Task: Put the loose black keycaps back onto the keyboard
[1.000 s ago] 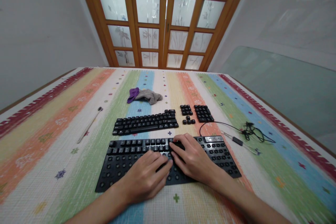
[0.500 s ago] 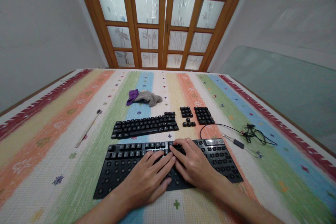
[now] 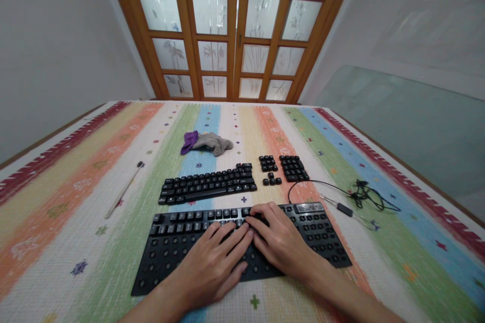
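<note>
A black keyboard (image 3: 166, 255) lies in front of me. Keycaps fill its two back rows on the left side, and bare switch stems show below them and on the right. Over its middle, my left hand (image 3: 217, 260) rests with fingers stretched toward the back rows. My right hand (image 3: 280, 237) reaches in from the right, its fingers apart and two fingertips touching the back-row keycaps near the middle. The fingertips of both hands meet there, so whatever lies beneath them is hidden. Loose keycaps (image 3: 208, 185) lie grouped in keyboard layout behind the keyboard.
Smaller groups of keycaps (image 3: 293, 168) lie at the back right. A wire keycap puller (image 3: 344, 209) and a coiled cable (image 3: 366, 196) are on the right. A thin brush (image 3: 124, 191) lies left. A grey and purple cloth (image 3: 207, 143) sits farther back on the striped tablecloth (image 3: 91, 181).
The view has shifted slightly. Both hands stay over the middle of the keyboard, with almost the same finger positions.
</note>
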`<state>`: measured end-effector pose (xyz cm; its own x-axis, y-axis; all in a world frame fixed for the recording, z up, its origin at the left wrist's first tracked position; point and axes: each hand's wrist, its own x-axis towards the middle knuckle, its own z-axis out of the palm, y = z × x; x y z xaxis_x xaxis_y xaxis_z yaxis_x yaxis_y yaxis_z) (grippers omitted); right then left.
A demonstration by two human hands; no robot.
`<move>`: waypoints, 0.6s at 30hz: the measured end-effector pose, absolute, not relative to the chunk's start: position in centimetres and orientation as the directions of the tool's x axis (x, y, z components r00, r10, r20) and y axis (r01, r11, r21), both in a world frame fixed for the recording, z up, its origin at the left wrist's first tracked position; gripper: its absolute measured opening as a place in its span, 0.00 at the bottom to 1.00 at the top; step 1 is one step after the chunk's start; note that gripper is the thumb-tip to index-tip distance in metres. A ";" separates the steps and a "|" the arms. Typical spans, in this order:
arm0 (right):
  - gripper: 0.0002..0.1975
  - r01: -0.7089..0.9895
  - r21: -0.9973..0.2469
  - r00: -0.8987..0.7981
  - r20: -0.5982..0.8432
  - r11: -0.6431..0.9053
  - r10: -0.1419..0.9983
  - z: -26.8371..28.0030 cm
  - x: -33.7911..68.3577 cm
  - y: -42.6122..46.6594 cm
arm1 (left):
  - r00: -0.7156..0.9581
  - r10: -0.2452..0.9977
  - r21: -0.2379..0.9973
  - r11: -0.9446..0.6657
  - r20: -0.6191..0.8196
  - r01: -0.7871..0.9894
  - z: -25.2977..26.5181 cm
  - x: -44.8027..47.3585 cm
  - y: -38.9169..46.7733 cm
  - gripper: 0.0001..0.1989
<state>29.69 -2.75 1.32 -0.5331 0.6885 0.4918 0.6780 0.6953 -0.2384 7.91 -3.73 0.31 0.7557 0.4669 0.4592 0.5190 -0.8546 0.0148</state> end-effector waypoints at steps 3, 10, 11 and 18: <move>0.12 0.677 -0.250 -0.535 0.477 0.692 0.697 1.3 29.7 -2.7 | 0.757 0.473 0.021 -0.854 0.450 0.520 0.3 7.9 -3.7 0.22; 0.12 0.691 -0.216 -0.540 0.481 0.690 0.691 1.4 29.8 -2.6 | 0.748 0.474 -0.003 -0.844 0.466 0.537 0.3 8.0 -3.8 0.22; 0.12 0.687 -0.208 -0.548 0.481 0.696 0.684 1.4 29.7 -2.6 | 0.747 0.477 -0.005 -0.842 0.463 0.540 0.3 8.0 -3.8 0.22; 0.12 0.679 -0.179 -0.569 0.483 0.712 0.665 1.4 29.1 -2.9 | 0.740 0.520 0.022 -0.824 0.426 0.567 0.0 8.3 -4.1 0.21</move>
<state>29.12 -2.93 1.37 -0.5692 0.6651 0.4833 0.6794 0.7116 -0.1791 8.26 -4.13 0.03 0.7402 0.5203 0.4259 0.5666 -0.8237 0.0215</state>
